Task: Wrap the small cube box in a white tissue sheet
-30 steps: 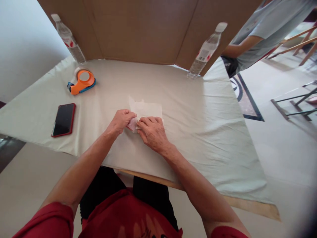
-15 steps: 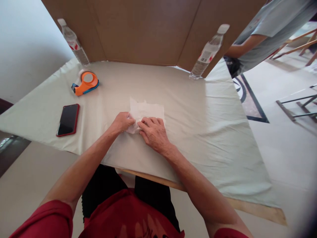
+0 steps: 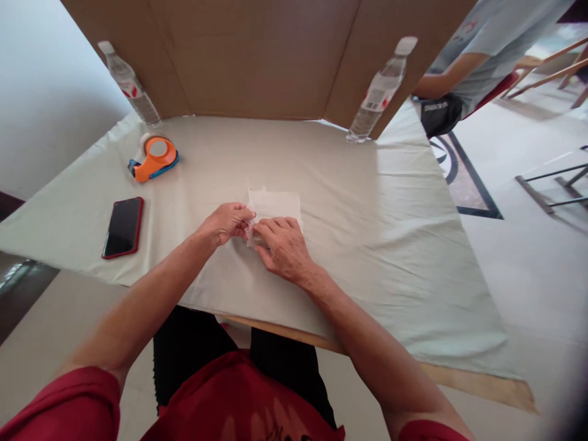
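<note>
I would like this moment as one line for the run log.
left hand: pinching left edge of pale sheet | right hand: fingers on it | left side: phone, tape dispenser

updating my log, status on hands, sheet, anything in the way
Left hand at crumpled edge of pale sheet; right hand on it. Tape dispenser, phone off left, out of the way.

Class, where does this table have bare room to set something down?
Bare cloth lies right of the right hand and between the pale sheet and cardboard. Crowded: around the left hand at that sheet; leftward, phone and tape dispenser.
</note>
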{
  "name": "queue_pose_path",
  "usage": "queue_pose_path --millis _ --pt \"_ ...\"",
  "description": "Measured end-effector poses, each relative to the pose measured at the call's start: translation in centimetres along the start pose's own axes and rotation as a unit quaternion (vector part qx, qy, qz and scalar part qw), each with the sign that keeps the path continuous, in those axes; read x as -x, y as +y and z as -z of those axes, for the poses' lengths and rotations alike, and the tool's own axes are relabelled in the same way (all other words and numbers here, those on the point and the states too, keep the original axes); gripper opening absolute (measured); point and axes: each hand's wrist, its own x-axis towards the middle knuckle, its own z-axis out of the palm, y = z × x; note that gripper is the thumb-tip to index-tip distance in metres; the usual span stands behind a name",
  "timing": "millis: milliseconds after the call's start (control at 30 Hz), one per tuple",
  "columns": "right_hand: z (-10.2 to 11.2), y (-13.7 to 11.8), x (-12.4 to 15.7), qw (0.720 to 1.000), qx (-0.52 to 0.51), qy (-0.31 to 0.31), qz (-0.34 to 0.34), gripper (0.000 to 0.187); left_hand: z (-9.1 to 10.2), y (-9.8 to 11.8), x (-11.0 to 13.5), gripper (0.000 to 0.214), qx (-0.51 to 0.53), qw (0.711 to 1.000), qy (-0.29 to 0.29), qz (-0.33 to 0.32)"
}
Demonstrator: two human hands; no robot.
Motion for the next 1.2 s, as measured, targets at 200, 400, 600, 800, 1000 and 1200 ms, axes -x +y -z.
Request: queue_pose_path --millis 200,400,600,800,1000,1200 --pt "0.2 0.5 0.4 0.994 -0.104 0.026 -0.027 0.032 0.1 -0.3 1.2 0.018 0.038 0.999 -0.010 -0.032" --pt "1.0 1.8 0.4 0.984 -0.154 0.076 -0.056 0.023 -0.8 -2.0 2.5 0.022 -0.167 0.971 0.030 -0.169" --pt "3.3 5.0 0.9 0.956 -0.108 0.078 -0.260 0.019 -1.1 -3.6 2.6 0.015 -0.356 0.864 0.054 -0.351" --pt "4.9 5.6 1.8 0.916 -0.086 -0.104 -0.379 0.053 -0.6 -4.9 1.4 0.010 -0.386 0.807 0.058 -0.442" --pt "2.7 3.8 1.1 0.876 -0.217 -0.043 -0.429 0.087 -0.7 -5.7 1.1 0.018 -0.381 0.804 0.050 -0.453" --pt "2.0 4.2 2.1 0.887 -0.181 0.029 -0.424 0.085 -0.7 -5.6 1.3 0.027 -0.408 0.807 0.042 -0.426"
